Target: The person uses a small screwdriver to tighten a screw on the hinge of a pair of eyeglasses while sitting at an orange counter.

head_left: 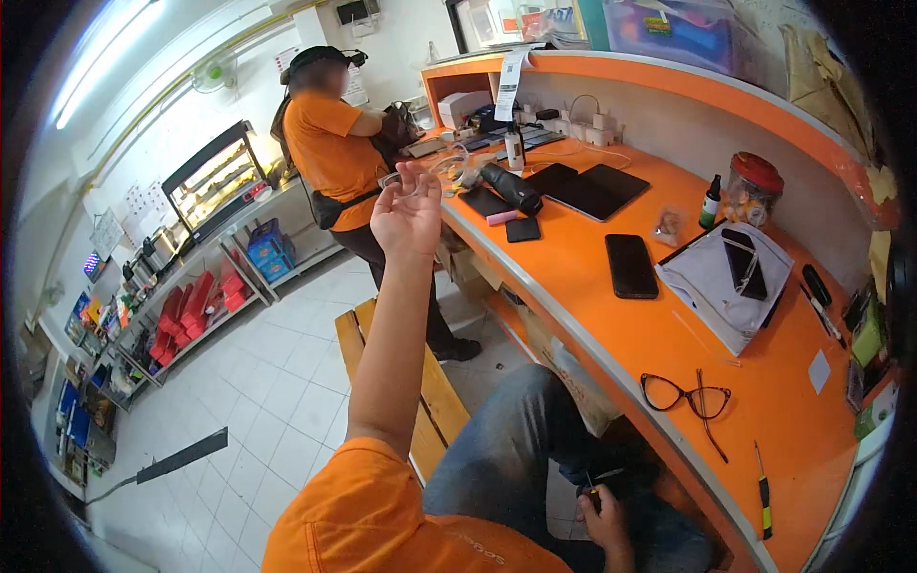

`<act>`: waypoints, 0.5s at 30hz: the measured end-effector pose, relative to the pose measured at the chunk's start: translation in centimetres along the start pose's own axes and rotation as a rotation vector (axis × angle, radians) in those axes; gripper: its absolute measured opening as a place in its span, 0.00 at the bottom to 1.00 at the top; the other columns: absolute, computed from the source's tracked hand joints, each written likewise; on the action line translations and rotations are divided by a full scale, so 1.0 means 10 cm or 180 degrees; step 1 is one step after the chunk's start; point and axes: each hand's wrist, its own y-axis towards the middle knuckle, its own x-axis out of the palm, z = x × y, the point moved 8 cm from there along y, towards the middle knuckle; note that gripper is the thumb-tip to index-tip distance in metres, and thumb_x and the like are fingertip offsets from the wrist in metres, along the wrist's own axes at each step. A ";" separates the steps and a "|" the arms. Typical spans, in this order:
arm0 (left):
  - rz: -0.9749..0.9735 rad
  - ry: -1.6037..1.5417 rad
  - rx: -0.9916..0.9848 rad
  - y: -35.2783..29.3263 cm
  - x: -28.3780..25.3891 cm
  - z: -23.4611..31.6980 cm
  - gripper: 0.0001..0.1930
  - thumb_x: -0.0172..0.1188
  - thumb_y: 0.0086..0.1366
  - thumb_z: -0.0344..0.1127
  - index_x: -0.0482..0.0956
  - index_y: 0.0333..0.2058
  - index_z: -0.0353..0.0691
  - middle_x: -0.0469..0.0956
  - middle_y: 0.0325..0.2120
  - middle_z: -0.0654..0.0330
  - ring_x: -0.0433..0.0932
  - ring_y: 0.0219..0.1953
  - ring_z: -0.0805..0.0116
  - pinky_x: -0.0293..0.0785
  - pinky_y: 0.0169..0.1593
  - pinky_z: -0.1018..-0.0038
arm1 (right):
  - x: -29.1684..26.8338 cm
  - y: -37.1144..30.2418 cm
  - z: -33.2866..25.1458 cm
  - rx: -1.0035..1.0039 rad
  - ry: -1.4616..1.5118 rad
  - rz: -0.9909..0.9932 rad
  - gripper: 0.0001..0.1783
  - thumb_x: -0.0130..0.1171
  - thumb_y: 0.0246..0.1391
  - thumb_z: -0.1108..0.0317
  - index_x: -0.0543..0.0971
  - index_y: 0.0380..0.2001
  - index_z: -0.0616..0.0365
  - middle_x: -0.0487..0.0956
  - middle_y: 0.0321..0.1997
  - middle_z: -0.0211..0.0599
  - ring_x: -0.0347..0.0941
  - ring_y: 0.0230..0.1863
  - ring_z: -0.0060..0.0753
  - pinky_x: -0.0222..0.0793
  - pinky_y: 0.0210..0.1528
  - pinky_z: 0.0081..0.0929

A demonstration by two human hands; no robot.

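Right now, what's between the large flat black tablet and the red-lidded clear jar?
Head view: a slim dark bottle and, slightly nearer the camera, a small clear packet.

A tube light (108,62) shines above white walls (181,129) and floor tiles (272,406).

Print — paper slip (510,91): code square, tiny lines | orange shirt (353,511): pale lettering | plastic box (693,40): sticker — too small

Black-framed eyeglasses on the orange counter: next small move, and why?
Probably lower the left hand to steady the black-framed eyeglasses: they lie unheld on the orange counter, that hand is raised away from them, and the right hand grips a slim, dark-handled tool.
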 end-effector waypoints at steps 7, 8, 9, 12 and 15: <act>0.0077 0.0274 0.0232 0.08 0.00 0.15 0.06 0.44 0.60 0.30 0.69 0.32 0.35 0.75 0.40 0.52 0.74 0.46 0.54 0.69 0.48 0.56 | 0.07 0.00 0.05 0.0429 -0.0231 -0.0405 0.16 0.56 0.60 0.57 0.76 0.35 0.62 0.79 0.25 0.41 0.79 0.26 0.34 0.71 0.32 0.33; 0.0067 0.0296 0.0261 0.09 0.01 0.16 0.06 0.44 0.60 0.30 0.68 0.31 0.36 0.74 0.40 0.52 0.74 0.46 0.54 0.69 0.48 0.56 | 0.09 0.03 0.09 0.0518 -0.0420 -0.0432 0.16 0.56 0.60 0.57 0.76 0.35 0.62 0.79 0.25 0.41 0.79 0.26 0.34 0.71 0.32 0.33; 0.0141 0.0192 0.0177 0.13 -0.01 0.17 0.07 0.47 0.60 0.34 0.67 0.31 0.36 0.74 0.39 0.52 0.73 0.45 0.54 0.69 0.48 0.55 | 0.07 0.04 0.01 0.0550 -0.0399 -0.0423 0.16 0.56 0.60 0.58 0.76 0.35 0.62 0.79 0.24 0.41 0.79 0.26 0.34 0.71 0.32 0.34; 0.0125 0.0323 0.0339 0.19 0.07 0.16 0.09 0.48 0.60 0.37 0.70 0.29 0.37 0.75 0.36 0.52 0.73 0.44 0.56 0.67 0.49 0.57 | 0.03 0.07 -0.15 0.0321 -0.0297 -0.0232 0.15 0.55 0.60 0.57 0.76 0.37 0.61 0.79 0.29 0.44 0.77 0.32 0.41 0.71 0.36 0.37; 0.0100 0.0285 0.0250 0.30 0.04 0.24 0.14 0.50 0.62 0.44 0.71 0.29 0.38 0.75 0.34 0.54 0.73 0.44 0.57 0.67 0.48 0.60 | 0.13 0.09 0.02 -0.0192 -0.0221 0.0035 0.18 0.52 0.61 0.54 0.76 0.41 0.58 0.77 0.39 0.52 0.74 0.42 0.55 0.68 0.44 0.42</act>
